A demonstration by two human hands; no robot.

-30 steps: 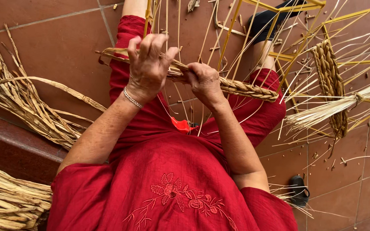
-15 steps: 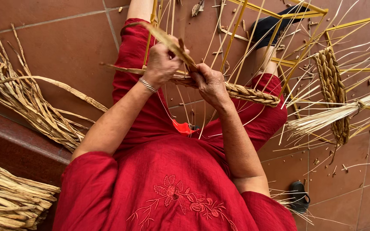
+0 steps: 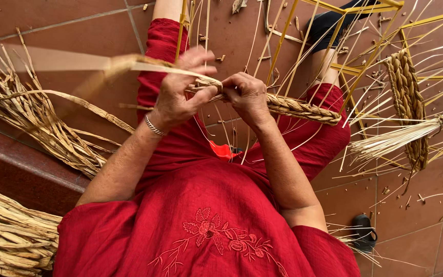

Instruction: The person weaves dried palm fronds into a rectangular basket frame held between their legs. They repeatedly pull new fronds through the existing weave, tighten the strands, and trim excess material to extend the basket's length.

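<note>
Above lap | both hands' fingers clamp braided straw rope (image 3: 293, 106) | loose strand (image 3: 78, 60) seemingly blurred

Blurred strand, hidden grips, things cut by the frame

A long straw strand (image 3: 73, 60) running left from the left hand (image 3: 176, 97) is smeared by motion blur, its edges unreadable. The right hand (image 3: 248, 95) covers the braid (image 3: 298, 109) end, so the grip there cannot be told. The yellow frame (image 3: 365, 31) is cut by the top edge, the straw bundle (image 3: 406, 136) by the right edge, and the dried reed pile (image 3: 6, 236) by the bottom left corner.
</note>
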